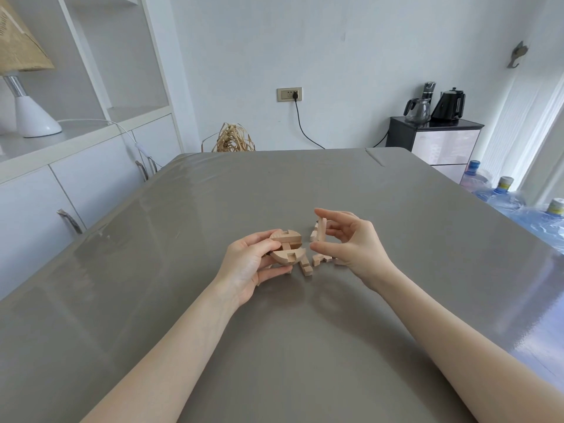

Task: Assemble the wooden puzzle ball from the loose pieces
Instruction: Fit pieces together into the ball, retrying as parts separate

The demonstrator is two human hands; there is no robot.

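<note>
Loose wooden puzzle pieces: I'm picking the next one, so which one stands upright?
The pale wooden bar by the right hand's fingers; the other pieces lie flat on the grey table.

Both forearms are bare to the frame's edge; no sleeves show.

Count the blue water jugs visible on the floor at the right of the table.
3. One jug stands farthest back beside the dark cabinet, a second jug sits in the middle, and a third jug is nearest the frame's right edge. The table may hide more.
</note>
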